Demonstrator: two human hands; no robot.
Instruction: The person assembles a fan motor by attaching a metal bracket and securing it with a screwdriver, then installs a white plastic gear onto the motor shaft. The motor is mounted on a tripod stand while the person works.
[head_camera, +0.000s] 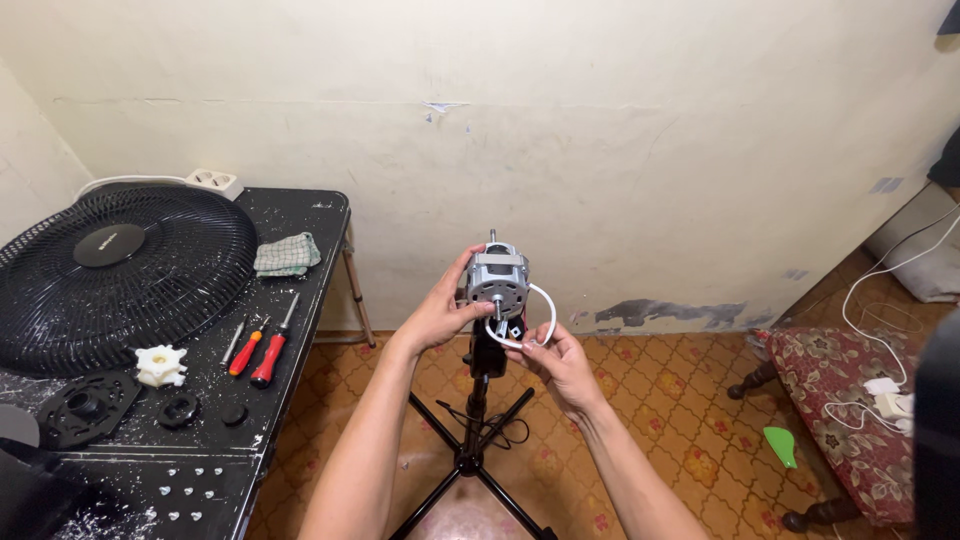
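A grey metal fan motor (497, 277) with a shaft at the front sits on top of a black stand (478, 420) with splayed legs. My left hand (441, 311) grips the motor's left side, thumb by the shaft. My right hand (556, 361) is just below the motor and pinches a white wire loop (543, 318) that curls from the motor's right side down to a small black part.
A black table (300, 270) at left carries a black fan grille (115, 275), two red-handled screwdrivers (258, 352), a white plastic hub (160, 365), black round parts, small screws, a green cloth (287, 254) and a white power strip (214, 181). A patterned stool (840, 385) with white cables stands at right.
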